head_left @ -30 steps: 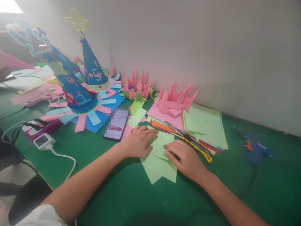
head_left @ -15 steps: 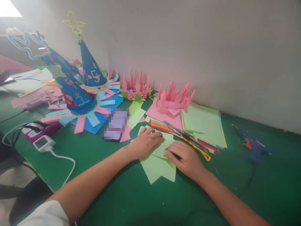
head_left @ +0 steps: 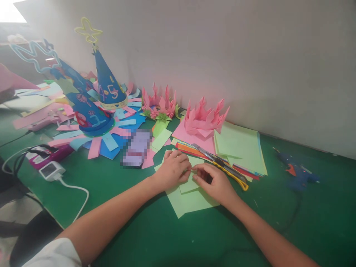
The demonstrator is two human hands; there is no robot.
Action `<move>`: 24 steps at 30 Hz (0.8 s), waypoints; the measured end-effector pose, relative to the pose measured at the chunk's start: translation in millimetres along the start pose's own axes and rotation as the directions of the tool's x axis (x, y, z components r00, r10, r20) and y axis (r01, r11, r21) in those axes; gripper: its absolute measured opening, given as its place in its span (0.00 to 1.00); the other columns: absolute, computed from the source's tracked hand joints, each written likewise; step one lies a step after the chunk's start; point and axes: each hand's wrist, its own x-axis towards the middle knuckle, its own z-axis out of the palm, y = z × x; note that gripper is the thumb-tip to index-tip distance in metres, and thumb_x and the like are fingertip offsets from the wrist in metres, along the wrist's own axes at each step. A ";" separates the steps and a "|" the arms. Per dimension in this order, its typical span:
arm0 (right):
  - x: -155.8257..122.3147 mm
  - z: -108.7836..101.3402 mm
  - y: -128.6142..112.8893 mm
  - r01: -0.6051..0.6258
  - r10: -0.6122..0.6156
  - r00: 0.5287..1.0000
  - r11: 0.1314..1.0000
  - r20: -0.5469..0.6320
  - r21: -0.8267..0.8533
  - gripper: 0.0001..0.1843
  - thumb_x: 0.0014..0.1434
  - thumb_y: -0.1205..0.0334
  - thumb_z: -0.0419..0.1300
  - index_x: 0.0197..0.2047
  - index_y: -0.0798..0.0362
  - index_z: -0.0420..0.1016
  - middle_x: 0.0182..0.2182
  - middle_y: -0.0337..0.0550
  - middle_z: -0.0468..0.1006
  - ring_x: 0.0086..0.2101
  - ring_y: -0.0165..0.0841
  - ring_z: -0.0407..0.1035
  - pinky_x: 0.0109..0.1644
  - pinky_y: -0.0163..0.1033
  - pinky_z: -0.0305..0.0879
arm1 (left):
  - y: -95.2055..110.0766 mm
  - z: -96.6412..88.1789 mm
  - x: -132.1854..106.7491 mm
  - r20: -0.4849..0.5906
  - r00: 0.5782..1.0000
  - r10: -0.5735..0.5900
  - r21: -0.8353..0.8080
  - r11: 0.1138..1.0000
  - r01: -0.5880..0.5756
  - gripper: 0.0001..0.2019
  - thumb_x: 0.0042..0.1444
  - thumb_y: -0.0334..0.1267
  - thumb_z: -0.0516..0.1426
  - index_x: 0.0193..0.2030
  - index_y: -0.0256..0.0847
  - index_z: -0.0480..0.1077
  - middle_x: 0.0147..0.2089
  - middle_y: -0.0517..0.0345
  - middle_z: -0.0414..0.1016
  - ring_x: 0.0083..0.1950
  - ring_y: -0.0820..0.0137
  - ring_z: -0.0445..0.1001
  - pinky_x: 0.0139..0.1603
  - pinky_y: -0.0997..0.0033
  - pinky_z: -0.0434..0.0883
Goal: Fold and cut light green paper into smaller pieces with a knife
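Pale green paper (head_left: 189, 204) on table (head_left: 139, 237), beneath hands. Left hand (head_left: 174, 168) curled atop, hold unclear. Right hand (head_left: 213, 181): grip loosely curled, fingertips nearly meeting; pinch unclear. Best: align edges before creasing.

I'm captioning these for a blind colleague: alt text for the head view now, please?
A person's left hand and right hand touch light green paper on a green table. Behind are pink paper crowns; blue cone hats stand left, a glue gun lies right.
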 end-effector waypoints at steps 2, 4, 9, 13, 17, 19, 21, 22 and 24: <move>1.8 -0.3 -1.6 0.001 -0.001 1.000 1.000 0.016 -0.011 0.05 0.57 0.61 0.57 0.33 0.52 0.72 0.26 0.40 0.71 0.27 0.32 0.65 0.29 0.36 0.62 | 1.7 -2.2 0.1 -0.016 1.000 -0.020 -0.015 1.000 0.020 0.05 0.55 0.32 0.53 0.31 0.40 0.70 0.37 0.58 0.73 0.44 0.64 0.64 0.42 0.60 0.54; 3.0 -0.8 -2.8 0.004 -0.004 1.000 1.000 0.016 -0.016 0.07 0.56 0.62 0.57 0.28 0.52 0.71 0.24 0.39 0.70 0.26 0.31 0.64 0.28 0.36 0.61 | 0.8 -4.5 0.1 -0.028 0.999 -0.021 -0.032 0.999 0.020 0.04 0.53 0.31 0.54 0.30 0.41 0.70 0.37 0.58 0.74 0.44 0.64 0.65 0.44 0.59 0.54; 3.3 -2.8 -1.8 -0.022 0.021 1.000 0.999 0.015 0.040 0.08 0.55 0.63 0.56 0.24 0.52 0.68 0.23 0.39 0.69 0.25 0.30 0.63 0.28 0.36 0.60 | -16.1 -13.2 -1.3 -0.098 0.993 -0.073 -0.062 0.996 0.067 0.03 0.51 0.31 0.55 0.30 0.41 0.69 0.37 0.60 0.75 0.45 0.65 0.66 0.47 0.59 0.54; 3.6 -4.4 -0.2 -0.048 0.047 0.999 0.996 0.016 0.071 0.08 0.55 0.62 0.56 0.24 0.52 0.69 0.23 0.38 0.69 0.24 0.29 0.62 0.26 0.35 0.58 | -36.2 -20.9 -3.9 -0.147 0.976 -0.163 -0.042 0.986 0.158 0.03 0.50 0.30 0.56 0.30 0.41 0.69 0.38 0.60 0.76 0.44 0.65 0.67 0.49 0.59 0.54; 4.6 -4.6 -0.2 -0.065 0.065 0.998 0.992 0.007 0.104 0.09 0.54 0.61 0.57 0.24 0.53 0.68 0.22 0.37 0.68 0.23 0.29 0.61 0.26 0.34 0.58 | -43.1 -25.1 -6.2 -0.250 0.931 -0.266 -0.036 0.963 0.266 0.04 0.53 0.29 0.54 0.30 0.40 0.68 0.39 0.58 0.75 0.44 0.66 0.67 0.45 0.62 0.55; 5.1 -4.4 -0.5 -0.070 0.070 0.998 0.991 0.001 0.111 0.09 0.54 0.61 0.57 0.24 0.53 0.69 0.21 0.37 0.68 0.23 0.29 0.61 0.26 0.34 0.57 | -36.8 -25.5 -6.9 -0.282 0.928 -0.245 -0.046 0.969 0.242 0.05 0.56 0.31 0.53 0.33 0.40 0.69 0.42 0.57 0.75 0.46 0.66 0.67 0.46 0.62 0.55; 5.6 -4.2 -0.9 -0.071 0.071 0.997 0.991 0.000 0.110 0.09 0.54 0.61 0.57 0.23 0.53 0.69 0.21 0.37 0.68 0.23 0.29 0.61 0.26 0.35 0.57 | -25.4 -23.9 -7.3 -0.220 0.967 -0.126 -0.043 0.992 0.119 0.06 0.60 0.37 0.53 0.39 0.43 0.70 0.46 0.58 0.75 0.49 0.65 0.67 0.50 0.61 0.54; 5.7 -4.2 -1.0 -0.072 0.072 0.997 0.992 0.001 0.107 0.09 0.54 0.61 0.57 0.23 0.53 0.69 0.21 0.37 0.68 0.23 0.29 0.60 0.26 0.35 0.57 | -19.0 -22.5 -7.3 -0.188 0.980 -0.062 -0.033 0.998 0.056 0.08 0.60 0.41 0.54 0.43 0.44 0.71 0.47 0.58 0.75 0.50 0.64 0.66 0.51 0.59 0.53; 6.0 -4.2 -1.0 -0.073 0.073 0.997 0.993 0.006 0.098 0.09 0.54 0.61 0.57 0.23 0.53 0.69 0.21 0.37 0.68 0.23 0.29 0.60 0.26 0.35 0.57 | -7.9 -19.5 -6.9 -0.099 0.993 0.058 -0.018 0.998 -0.060 0.09 0.61 0.43 0.54 0.45 0.45 0.71 0.47 0.57 0.76 0.53 0.62 0.64 0.52 0.58 0.52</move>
